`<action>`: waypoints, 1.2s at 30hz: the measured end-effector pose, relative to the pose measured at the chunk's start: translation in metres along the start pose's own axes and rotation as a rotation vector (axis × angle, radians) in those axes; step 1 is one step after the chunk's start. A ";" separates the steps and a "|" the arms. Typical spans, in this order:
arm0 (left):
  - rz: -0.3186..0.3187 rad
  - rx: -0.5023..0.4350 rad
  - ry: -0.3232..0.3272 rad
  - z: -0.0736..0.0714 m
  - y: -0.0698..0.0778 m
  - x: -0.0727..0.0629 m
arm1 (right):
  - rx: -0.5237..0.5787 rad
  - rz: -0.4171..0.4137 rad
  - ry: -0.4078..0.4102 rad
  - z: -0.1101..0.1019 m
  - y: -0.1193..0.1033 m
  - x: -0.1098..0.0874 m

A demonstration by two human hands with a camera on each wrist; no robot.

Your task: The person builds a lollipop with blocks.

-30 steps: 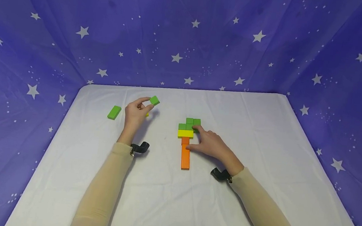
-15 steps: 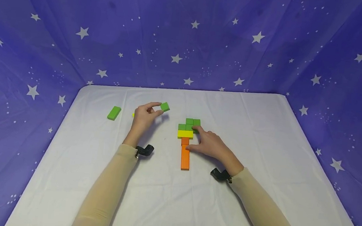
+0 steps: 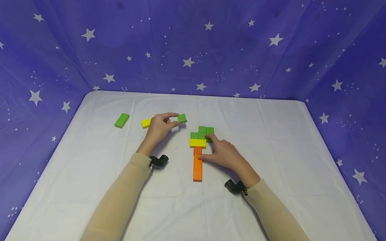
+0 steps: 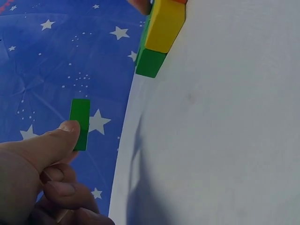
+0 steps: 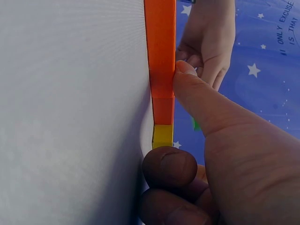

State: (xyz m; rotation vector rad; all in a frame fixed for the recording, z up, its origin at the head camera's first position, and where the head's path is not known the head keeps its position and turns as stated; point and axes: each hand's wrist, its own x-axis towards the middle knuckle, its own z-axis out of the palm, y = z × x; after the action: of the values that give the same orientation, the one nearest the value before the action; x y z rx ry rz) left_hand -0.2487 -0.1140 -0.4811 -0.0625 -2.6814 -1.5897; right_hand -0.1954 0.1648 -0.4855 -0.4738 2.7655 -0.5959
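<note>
In the head view my left hand (image 3: 160,128) pinches a small green block (image 3: 182,118) between thumb and fingertips, raised over the table to the left of a flat block figure. The left wrist view shows the thumb on the narrow face of this green block (image 4: 80,123). The figure has a long orange block (image 3: 197,170), a short orange block (image 3: 197,150), a yellow block (image 3: 197,143) across it and several green blocks (image 3: 202,129) at the far end. My right hand (image 3: 226,154) rests at its right side, index finger touching the green blocks, thumb at the long orange one.
A green rectangular block (image 3: 122,120) lies at the left of the white-covered table (image 3: 169,212). A yellow block (image 3: 146,123) is partly hidden behind my left hand. Purple star-printed cloth (image 3: 173,36) surrounds the table's back and sides.
My left hand has carried the small green block to the right and slightly nearer, towards the figure, uncovering more of the loose yellow block. My right hand has stayed in place.
</note>
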 end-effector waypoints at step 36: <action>-0.017 0.245 -0.139 0.030 0.012 0.001 | -0.008 -0.004 0.003 0.002 0.000 -0.001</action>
State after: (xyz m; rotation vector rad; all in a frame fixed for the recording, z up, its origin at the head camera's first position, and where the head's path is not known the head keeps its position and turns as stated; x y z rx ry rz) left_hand -0.2487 -0.0818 -0.4849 -0.1507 -2.9676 -1.2932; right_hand -0.1944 0.1644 -0.4872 -0.4808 2.7714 -0.5867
